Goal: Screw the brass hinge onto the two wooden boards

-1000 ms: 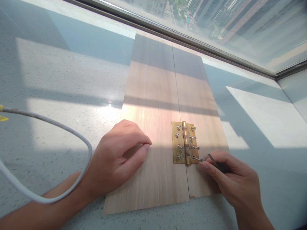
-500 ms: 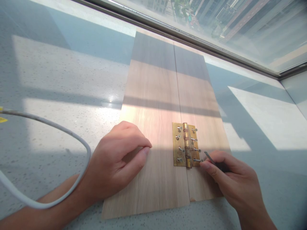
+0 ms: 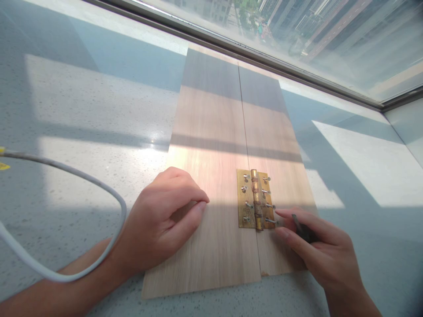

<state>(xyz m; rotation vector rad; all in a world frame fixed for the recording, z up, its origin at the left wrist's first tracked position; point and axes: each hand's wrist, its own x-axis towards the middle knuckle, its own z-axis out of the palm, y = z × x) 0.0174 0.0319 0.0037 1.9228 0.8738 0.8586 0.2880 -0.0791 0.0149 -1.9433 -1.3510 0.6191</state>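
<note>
A brass butt hinge [image 3: 255, 200] lies across the seam between two pale wooden boards [image 3: 211, 110]. Several small screws [image 3: 267, 192] stand tilted in the holes of both leaves. My right hand [image 3: 320, 242] is beside the right leaf, thumb and forefinger parted around the head end of the lowest right screw [image 3: 271, 221]. Its other fingers keep hold of a slim dark metal tool [image 3: 300, 228], most of it hidden in the palm. On the left board rests my left hand [image 3: 165, 220], thumb and fingertips pressed together; whether anything is between them is hidden.
The boards lie on a speckled white stone ledge [image 3: 109, 101] striped with sunlight and shadow. A white cable [image 3: 122, 202] with a yellow tag loops past my left wrist. Along the back runs a dark window frame [image 3: 211, 37].
My right thumb and forefinger have opened away from the lowest right screw. The tool has tipped back toward the palm. My left hand keeps its place, and the view has shifted slightly.
</note>
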